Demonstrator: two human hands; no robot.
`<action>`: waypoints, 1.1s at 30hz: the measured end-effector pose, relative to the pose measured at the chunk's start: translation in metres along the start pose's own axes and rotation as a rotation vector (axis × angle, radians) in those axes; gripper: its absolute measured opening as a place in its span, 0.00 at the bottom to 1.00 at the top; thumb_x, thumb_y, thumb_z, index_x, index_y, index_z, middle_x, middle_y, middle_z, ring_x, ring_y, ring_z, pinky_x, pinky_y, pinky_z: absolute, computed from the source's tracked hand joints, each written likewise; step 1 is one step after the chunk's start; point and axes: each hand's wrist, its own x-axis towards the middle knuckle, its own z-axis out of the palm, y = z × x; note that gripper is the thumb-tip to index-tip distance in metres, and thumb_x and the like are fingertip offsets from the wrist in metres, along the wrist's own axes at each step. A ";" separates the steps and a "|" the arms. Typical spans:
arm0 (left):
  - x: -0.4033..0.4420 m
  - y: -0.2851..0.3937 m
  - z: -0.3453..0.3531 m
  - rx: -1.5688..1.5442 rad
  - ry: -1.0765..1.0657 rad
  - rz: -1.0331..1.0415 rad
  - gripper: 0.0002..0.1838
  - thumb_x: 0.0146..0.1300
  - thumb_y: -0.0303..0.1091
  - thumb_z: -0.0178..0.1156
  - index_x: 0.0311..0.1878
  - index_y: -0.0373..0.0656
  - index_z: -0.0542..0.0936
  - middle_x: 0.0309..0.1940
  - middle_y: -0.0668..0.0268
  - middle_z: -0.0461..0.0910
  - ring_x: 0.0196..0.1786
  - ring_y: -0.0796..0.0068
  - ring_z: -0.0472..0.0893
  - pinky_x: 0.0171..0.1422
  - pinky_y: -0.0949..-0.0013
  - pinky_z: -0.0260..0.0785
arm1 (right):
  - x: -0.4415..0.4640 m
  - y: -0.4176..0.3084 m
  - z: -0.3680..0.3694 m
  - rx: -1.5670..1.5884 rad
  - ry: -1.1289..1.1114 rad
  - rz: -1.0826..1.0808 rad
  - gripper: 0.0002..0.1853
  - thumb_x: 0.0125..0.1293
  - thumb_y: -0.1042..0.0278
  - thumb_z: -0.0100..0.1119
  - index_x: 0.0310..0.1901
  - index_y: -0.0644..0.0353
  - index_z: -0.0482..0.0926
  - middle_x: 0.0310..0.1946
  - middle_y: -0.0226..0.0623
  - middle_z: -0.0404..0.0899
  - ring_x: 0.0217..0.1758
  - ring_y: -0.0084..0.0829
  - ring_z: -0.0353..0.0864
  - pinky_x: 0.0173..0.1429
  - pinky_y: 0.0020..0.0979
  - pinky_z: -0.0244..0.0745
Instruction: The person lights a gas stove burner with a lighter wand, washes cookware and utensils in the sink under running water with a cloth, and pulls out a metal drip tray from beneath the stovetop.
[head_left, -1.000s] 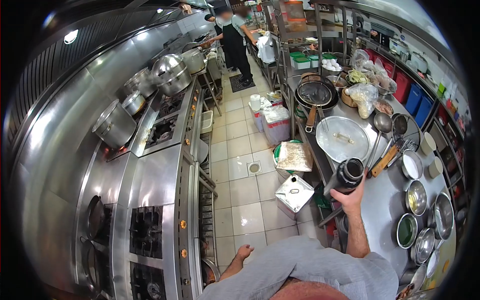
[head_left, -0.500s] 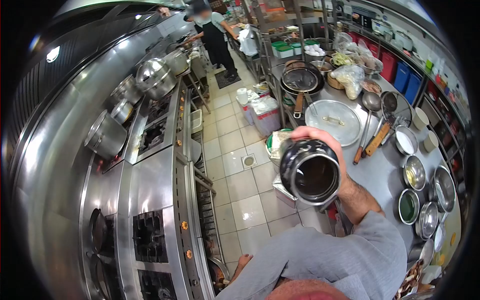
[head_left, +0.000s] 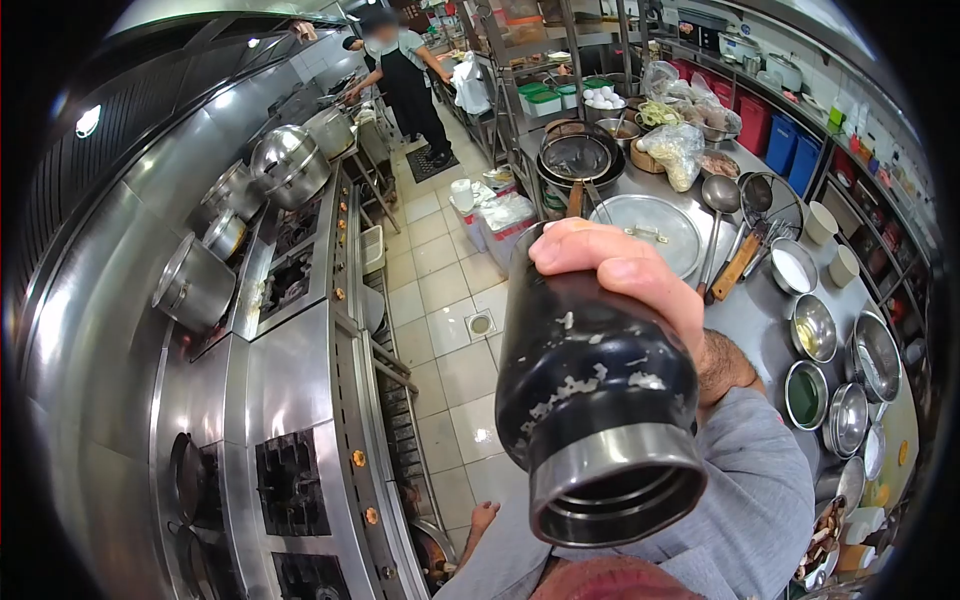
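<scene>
My right hand point(head_left: 630, 262) is wrapped around a black thermos flask point(head_left: 600, 370) with chipped paint and a bare steel rim. The flask is tilted steeply close to my face, its mouth toward me. Inside the mouth it looks dark, and what it contains cannot be made out. My left hand point(head_left: 484, 515) hangs low beside the stove front, small and partly seen; its fingers are too unclear to read.
On the left are a steel stove point(head_left: 300, 380) and several large pots point(head_left: 196, 280). The right-hand steel table point(head_left: 735, 340) bears a round lid point(head_left: 650, 225), ladles point(head_left: 720, 195) and several bowls point(head_left: 813, 328). Two people point(head_left: 405, 90) stand at the aisle's far end.
My right hand has brought the flask closer and tipped it up, so its side now shows and its mouth points down toward my face. The view has shifted slightly.
</scene>
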 end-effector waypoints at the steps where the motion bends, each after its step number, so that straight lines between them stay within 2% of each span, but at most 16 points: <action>1: 0.000 0.000 0.001 -0.003 -0.001 -0.001 0.30 0.49 0.49 0.59 0.50 0.35 0.73 0.47 0.52 0.74 0.52 0.62 0.74 0.57 0.66 0.64 | 0.001 0.000 0.002 0.005 0.019 -0.014 0.37 0.43 0.61 0.68 0.51 0.71 0.61 0.42 0.55 0.69 0.41 0.46 0.75 0.46 0.42 0.70; 7: -0.003 -0.004 0.001 -0.015 -0.052 -0.061 0.31 0.49 0.49 0.59 0.51 0.34 0.72 0.49 0.53 0.73 0.53 0.61 0.73 0.58 0.66 0.63 | 0.009 0.000 0.006 -0.026 0.075 -0.065 0.30 0.47 0.67 0.64 0.50 0.71 0.62 0.41 0.55 0.70 0.40 0.46 0.75 0.43 0.41 0.71; 9: 0.002 -0.011 0.004 0.063 -0.030 -0.004 0.31 0.49 0.49 0.59 0.51 0.34 0.72 0.49 0.53 0.73 0.54 0.62 0.72 0.58 0.66 0.62 | 0.011 0.001 0.011 -0.029 0.087 -0.078 0.29 0.48 0.68 0.63 0.50 0.71 0.63 0.40 0.55 0.71 0.39 0.46 0.75 0.43 0.41 0.71; 12: -0.002 -0.010 0.001 0.009 -0.036 -0.029 0.31 0.49 0.49 0.59 0.51 0.34 0.72 0.49 0.53 0.74 0.54 0.62 0.72 0.59 0.66 0.62 | 0.014 0.003 0.018 -0.008 0.178 -0.108 0.27 0.49 0.68 0.62 0.49 0.71 0.63 0.40 0.55 0.71 0.38 0.45 0.76 0.42 0.41 0.72; 15: -0.005 -0.005 0.000 0.004 -0.016 -0.056 0.31 0.49 0.49 0.59 0.50 0.34 0.73 0.49 0.53 0.74 0.54 0.61 0.72 0.58 0.65 0.62 | 0.021 -0.002 0.016 -0.008 0.165 -0.124 0.26 0.50 0.68 0.61 0.48 0.72 0.64 0.38 0.56 0.71 0.37 0.46 0.76 0.41 0.41 0.72; 16: -0.007 -0.004 0.000 -0.001 -0.014 -0.058 0.31 0.49 0.49 0.59 0.50 0.34 0.73 0.49 0.53 0.74 0.54 0.61 0.72 0.58 0.65 0.62 | 0.023 -0.009 0.015 0.014 0.122 -0.016 0.22 0.55 0.66 0.54 0.50 0.66 0.62 0.39 0.58 0.72 0.38 0.49 0.75 0.45 0.48 0.69; 18: -0.007 -0.003 -0.002 -0.002 -0.016 -0.045 0.30 0.50 0.49 0.59 0.50 0.34 0.73 0.48 0.52 0.74 0.54 0.61 0.72 0.58 0.66 0.62 | 0.024 -0.014 0.018 0.038 0.077 0.089 0.19 0.60 0.64 0.48 0.51 0.59 0.60 0.40 0.60 0.72 0.39 0.52 0.74 0.48 0.55 0.66; 21: -0.007 -0.003 -0.002 -0.001 0.001 -0.037 0.30 0.49 0.48 0.59 0.50 0.34 0.73 0.48 0.52 0.74 0.53 0.61 0.72 0.58 0.66 0.63 | 0.026 -0.014 0.026 0.014 0.146 0.082 0.20 0.61 0.62 0.47 0.53 0.58 0.60 0.40 0.60 0.72 0.40 0.52 0.74 0.49 0.56 0.65; 33: -0.010 -0.010 -0.005 0.039 0.024 -0.050 0.29 0.49 0.48 0.59 0.48 0.34 0.74 0.45 0.52 0.75 0.51 0.60 0.74 0.56 0.66 0.64 | 0.035 -0.011 0.027 0.001 0.065 0.044 0.22 0.61 0.59 0.46 0.56 0.55 0.58 0.42 0.57 0.70 0.41 0.51 0.72 0.50 0.58 0.63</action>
